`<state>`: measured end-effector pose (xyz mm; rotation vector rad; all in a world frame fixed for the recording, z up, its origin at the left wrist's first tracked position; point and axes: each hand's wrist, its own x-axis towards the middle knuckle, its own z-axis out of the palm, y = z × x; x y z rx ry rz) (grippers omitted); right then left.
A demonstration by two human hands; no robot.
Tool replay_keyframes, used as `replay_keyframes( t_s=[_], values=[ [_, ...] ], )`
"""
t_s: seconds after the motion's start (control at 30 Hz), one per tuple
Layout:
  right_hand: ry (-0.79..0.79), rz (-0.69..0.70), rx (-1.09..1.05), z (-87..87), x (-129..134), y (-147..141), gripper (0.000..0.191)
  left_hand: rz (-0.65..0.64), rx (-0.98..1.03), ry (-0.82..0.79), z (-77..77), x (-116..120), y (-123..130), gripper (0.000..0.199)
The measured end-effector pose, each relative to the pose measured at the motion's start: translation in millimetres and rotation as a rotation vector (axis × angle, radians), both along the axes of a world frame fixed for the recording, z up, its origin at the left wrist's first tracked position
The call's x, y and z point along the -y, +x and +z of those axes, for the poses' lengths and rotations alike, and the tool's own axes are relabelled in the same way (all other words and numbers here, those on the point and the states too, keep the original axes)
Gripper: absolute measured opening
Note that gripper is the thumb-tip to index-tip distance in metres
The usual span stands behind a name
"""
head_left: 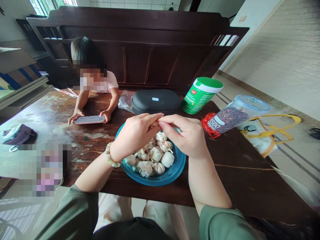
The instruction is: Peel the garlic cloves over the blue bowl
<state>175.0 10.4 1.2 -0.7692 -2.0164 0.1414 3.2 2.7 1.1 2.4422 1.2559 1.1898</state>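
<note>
My left hand (133, 135) and my right hand (181, 136) meet above a blue plastic bowl (175, 170). Between their fingertips they pinch a small garlic clove (154, 124), mostly hidden by my fingers. The bowl is heaped with whole garlic bulbs (167, 159) and loose cloves, some partly under my hands. A beaded bracelet (110, 155) circles my left wrist. Neither hand touches the bowl's rim.
The bowl sits on a worn dark wooden table (225, 166). Across it, a seated person (93, 78) touches a phone (89, 119). Beyond my hands stand a black zip case (155, 101), a green-lidded canister (200, 95), and a clear jar (227, 116) with dark contents.
</note>
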Motion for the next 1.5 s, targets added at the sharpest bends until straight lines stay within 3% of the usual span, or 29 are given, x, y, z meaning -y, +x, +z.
replay_keyframes(
  t_s=[0.3, 0.63, 1.0, 1.2, 1.5],
  values=[
    [0.089, -0.054, 0.094, 0.0, 1.8, 0.0, 0.011, 0.074, -0.15, 0.026, 2.6, 4.3, 1.8, 0.036],
    [0.07, -0.034, 0.062, 2.2, 3.5, 1.2, 0.01, -0.065, -0.001, 0.003, 2.9, 0.9, -2.5, 0.035],
    [0.109, -0.06, 0.11, 2.3, 5.1, 2.0, 0.01, 0.02, -0.057, 0.044, -0.7, 0.9, -2.7, 0.036],
    [0.257, -0.136, 0.175, 3.5, 7.0, -0.5, 0.012, 0.102, -0.148, 0.122, -2.3, 3.6, 0.4, 0.037],
    [0.228, -0.116, 0.04, 4.0, 8.8, 0.0, 0.009, -0.083, 0.062, 0.042, 3.7, 1.9, -1.7, 0.034]
  ],
)
